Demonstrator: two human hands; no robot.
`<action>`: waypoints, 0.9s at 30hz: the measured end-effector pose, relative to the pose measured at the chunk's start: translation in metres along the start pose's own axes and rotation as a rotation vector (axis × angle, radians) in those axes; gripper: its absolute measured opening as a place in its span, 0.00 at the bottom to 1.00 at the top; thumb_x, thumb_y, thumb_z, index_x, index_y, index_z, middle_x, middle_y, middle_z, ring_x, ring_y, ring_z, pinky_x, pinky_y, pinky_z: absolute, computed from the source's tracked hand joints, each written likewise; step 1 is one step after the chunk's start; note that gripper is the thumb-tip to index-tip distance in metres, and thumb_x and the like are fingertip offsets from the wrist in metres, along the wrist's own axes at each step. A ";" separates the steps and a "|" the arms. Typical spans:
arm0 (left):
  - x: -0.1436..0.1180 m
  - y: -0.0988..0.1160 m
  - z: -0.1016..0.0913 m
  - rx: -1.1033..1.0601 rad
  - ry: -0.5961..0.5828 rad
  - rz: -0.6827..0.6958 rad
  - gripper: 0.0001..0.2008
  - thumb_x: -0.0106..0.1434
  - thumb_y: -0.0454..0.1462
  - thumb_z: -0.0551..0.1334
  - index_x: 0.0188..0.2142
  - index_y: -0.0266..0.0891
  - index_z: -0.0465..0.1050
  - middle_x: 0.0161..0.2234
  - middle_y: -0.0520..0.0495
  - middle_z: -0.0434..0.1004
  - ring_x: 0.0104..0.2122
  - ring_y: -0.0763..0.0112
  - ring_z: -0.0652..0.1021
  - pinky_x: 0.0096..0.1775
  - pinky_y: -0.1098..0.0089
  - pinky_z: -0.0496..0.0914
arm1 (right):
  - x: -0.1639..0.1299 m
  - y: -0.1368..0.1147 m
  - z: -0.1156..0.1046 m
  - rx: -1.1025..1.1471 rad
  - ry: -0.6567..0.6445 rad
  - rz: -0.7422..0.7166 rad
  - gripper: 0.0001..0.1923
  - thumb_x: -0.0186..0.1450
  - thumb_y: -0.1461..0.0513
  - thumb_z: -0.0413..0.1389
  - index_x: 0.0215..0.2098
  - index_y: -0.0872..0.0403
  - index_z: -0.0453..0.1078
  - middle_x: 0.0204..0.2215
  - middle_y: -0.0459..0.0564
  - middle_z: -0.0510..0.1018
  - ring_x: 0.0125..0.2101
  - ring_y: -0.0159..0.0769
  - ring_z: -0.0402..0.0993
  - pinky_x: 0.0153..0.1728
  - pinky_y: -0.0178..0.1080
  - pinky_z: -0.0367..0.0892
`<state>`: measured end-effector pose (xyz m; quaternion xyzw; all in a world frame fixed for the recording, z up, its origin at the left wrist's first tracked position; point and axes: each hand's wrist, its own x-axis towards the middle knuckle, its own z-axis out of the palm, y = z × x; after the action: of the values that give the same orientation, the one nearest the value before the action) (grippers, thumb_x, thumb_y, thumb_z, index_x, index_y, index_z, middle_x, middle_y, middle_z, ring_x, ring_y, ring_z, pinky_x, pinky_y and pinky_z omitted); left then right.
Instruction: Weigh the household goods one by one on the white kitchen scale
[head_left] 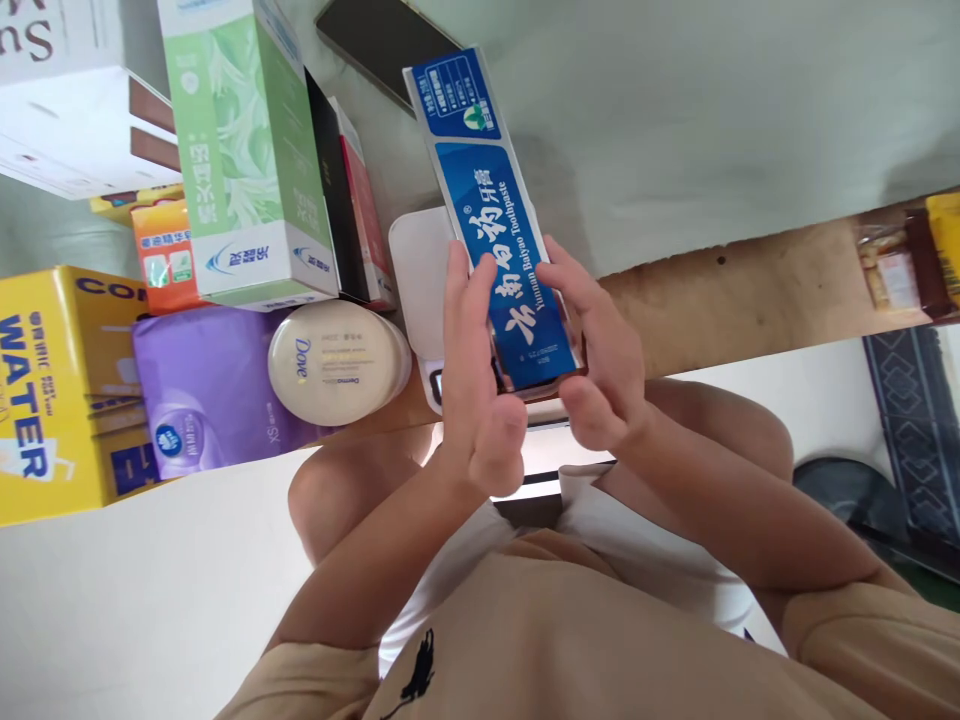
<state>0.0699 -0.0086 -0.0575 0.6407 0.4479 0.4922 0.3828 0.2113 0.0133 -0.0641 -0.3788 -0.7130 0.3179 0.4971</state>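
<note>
A long blue toothpaste box (510,250) lies with its printed face up between my two hands, its far end tilted to the left. My left hand (476,370) is against its left long side, fingers along the edge and thumb near the close end. On the opposite side, my right hand (604,345) touches the box with its fingertips, thumb at the near corner. Together the hands grip the box from both sides. Partly hidden under the box and my left hand is a flat white device (420,280) with a small dark display.
A dark phone (371,45) lies beyond the box. To the left stand a round Dove tub (334,362), a purple tissue pack (210,390), a green-white carton (247,150), a yellow box (60,390) and a white box (82,130). Packaged snacks (892,265) sit at the wooden edge (720,290), far right.
</note>
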 end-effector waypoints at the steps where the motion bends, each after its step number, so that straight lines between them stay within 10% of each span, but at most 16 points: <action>1: -0.001 0.000 0.001 -0.051 0.001 0.030 0.39 0.67 0.65 0.41 0.72 0.56 0.46 0.76 0.57 0.38 0.76 0.49 0.45 0.76 0.44 0.48 | 0.000 -0.003 -0.001 -0.039 0.016 -0.008 0.31 0.68 0.46 0.50 0.67 0.35 0.55 0.67 0.46 0.66 0.69 0.47 0.62 0.67 0.58 0.67; 10: -0.002 0.007 0.010 -0.084 -0.036 0.090 0.40 0.67 0.64 0.42 0.72 0.52 0.51 0.75 0.54 0.44 0.75 0.45 0.48 0.75 0.41 0.51 | 0.006 -0.032 -0.016 -0.413 0.085 0.173 0.25 0.55 0.60 0.64 0.51 0.44 0.68 0.59 0.49 0.75 0.61 0.49 0.73 0.52 0.54 0.79; 15: 0.001 0.009 0.020 -0.067 -0.123 0.172 0.40 0.67 0.64 0.41 0.72 0.51 0.51 0.75 0.56 0.44 0.75 0.46 0.48 0.74 0.41 0.52 | 0.005 -0.029 -0.040 -0.167 0.136 0.298 0.20 0.55 0.67 0.61 0.45 0.48 0.68 0.58 0.48 0.76 0.55 0.43 0.78 0.50 0.47 0.80; 21: 0.012 0.032 0.037 -0.119 0.040 0.185 0.31 0.70 0.59 0.43 0.61 0.49 0.68 0.70 0.52 0.60 0.72 0.55 0.60 0.74 0.50 0.54 | 0.007 -0.007 -0.066 0.299 0.251 0.356 0.15 0.60 0.62 0.60 0.44 0.50 0.64 0.51 0.50 0.80 0.50 0.42 0.81 0.42 0.46 0.82; 27: 0.017 0.038 0.043 -0.170 0.052 0.267 0.29 0.69 0.58 0.46 0.61 0.50 0.67 0.67 0.50 0.65 0.69 0.55 0.64 0.72 0.49 0.57 | -0.016 -0.003 -0.113 0.068 0.563 0.224 0.17 0.50 0.66 0.65 0.38 0.52 0.70 0.48 0.54 0.82 0.54 0.47 0.79 0.48 0.48 0.80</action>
<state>0.1212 -0.0064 -0.0265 0.6468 0.3254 0.5913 0.3551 0.3211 0.0064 -0.0345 -0.5115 -0.4897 0.2769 0.6495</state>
